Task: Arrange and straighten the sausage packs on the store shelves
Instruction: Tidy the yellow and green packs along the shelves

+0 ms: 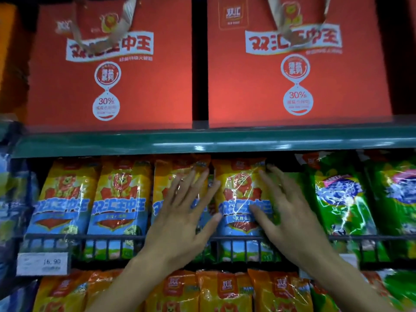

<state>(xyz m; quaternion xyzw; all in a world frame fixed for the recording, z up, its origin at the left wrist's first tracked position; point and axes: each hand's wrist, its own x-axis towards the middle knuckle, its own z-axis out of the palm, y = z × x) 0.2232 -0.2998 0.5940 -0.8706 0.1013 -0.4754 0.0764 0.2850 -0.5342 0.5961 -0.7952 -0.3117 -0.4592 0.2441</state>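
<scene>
Hands (180, 217) (290, 219) flat, fingers spread, on yellow packs (243, 199), green shelf (202, 143) (dim, seemingly a store)

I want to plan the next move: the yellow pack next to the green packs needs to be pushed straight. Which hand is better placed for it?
The right hand. Its straight fingers already lie on that yellow pack, beside the green pack. The left hand rests on the neighbouring pack.

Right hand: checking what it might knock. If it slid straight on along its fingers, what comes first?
Probably the green shelf edge above; the right hand lies flat on the yellow pack, fingers pointing up-left.
</scene>
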